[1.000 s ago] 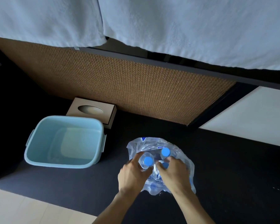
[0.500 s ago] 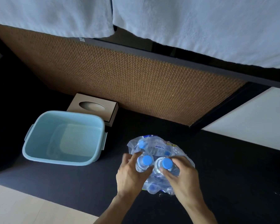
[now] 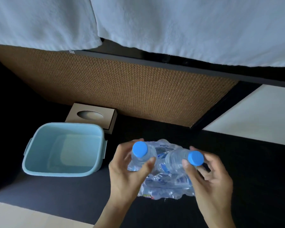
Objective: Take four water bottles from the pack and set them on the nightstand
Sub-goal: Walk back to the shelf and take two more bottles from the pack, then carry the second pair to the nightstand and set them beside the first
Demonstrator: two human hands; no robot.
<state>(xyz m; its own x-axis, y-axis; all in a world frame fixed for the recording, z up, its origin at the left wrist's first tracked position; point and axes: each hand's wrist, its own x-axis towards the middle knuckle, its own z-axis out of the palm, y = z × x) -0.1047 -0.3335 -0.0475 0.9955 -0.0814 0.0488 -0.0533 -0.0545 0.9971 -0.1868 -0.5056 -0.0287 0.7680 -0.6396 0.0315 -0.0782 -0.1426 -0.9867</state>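
A torn clear plastic pack (image 3: 164,186) with more bottles inside lies on the dark floor below me. My left hand (image 3: 127,171) grips a clear water bottle with a blue cap (image 3: 139,149), held above the pack's left side. My right hand (image 3: 211,176) grips a second blue-capped bottle (image 3: 176,159), tilted so its cap points right. Both bottles are lifted clear of the wrap. The lower parts of the bottles are hidden by my fingers. No nightstand top is recognisable in this view.
A light blue plastic bin (image 3: 64,148) stands open to the left of the pack. A brown tissue box (image 3: 90,116) sits behind it against a woven rattan panel (image 3: 122,89). White bedding (image 3: 171,25) hangs above. Pale floor (image 3: 253,116) shows at right.
Both hands have pulled a bottle each up out of the pack and moved them apart. The right bottle has tilted sideways. My view has moved closer.
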